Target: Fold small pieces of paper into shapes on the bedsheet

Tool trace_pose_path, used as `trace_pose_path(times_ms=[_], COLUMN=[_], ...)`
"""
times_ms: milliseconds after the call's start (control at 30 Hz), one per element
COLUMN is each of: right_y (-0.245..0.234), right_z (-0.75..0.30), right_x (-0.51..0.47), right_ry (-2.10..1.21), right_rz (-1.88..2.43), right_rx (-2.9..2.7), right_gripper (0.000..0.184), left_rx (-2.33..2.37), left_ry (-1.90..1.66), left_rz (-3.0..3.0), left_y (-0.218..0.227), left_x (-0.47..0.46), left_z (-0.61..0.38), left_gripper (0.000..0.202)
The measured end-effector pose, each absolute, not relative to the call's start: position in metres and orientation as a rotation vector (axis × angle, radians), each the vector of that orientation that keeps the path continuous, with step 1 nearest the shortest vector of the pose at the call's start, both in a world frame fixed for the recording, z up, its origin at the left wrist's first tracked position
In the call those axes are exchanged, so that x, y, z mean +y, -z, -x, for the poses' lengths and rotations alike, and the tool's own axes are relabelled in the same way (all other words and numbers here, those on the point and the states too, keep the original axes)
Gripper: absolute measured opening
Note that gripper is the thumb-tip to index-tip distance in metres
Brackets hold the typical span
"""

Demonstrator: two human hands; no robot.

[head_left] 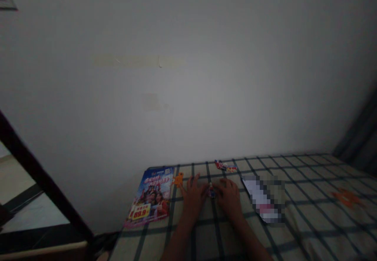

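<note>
Between my two hands is a small folded piece of colourful printed paper [211, 190], low on the checked cloth. My left hand [193, 194] grips its left side at the thumb, while the other fingers spread away over the cloth. On the right edge, the thumb and forefinger of my right hand [229, 196] close on the paper, with the remaining fingers bent. Dim light and blur hide the exact fingertip contact. Just left of my left hand lies an orange cut-out shape [178, 179]. Beyond my hands rests another crumpled or folded printed paper piece [225, 166].
Printed flyers [153, 196] lie at the left edge of the checked cloth [203, 241]. A partly pixelated flat item [262, 200] is right of my right hand. Farther right lies another orange shape [348, 198]. A pale wall [206, 76] rises behind the surface.
</note>
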State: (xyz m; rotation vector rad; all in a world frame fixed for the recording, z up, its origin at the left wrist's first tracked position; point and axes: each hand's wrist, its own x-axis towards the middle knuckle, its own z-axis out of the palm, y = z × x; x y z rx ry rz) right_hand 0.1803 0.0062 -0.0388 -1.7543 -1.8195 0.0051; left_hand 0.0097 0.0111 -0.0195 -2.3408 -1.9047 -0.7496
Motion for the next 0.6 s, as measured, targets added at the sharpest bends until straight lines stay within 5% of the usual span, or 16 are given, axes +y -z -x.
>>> trace_pose_path(times_ms=[600], right_y=[0.043], right_z=[-0.181], right_x=[0.007], right_ry=[0.048], right_rz=[1.702], right_rx=[-1.81], right_gripper=[0.031], left_rx=[-1.967], left_ry=[0.749], left_rz=[2.341], left_y=[0.01], left_x=[0.008], left_z=[-0.011], left_gripper=[0.02])
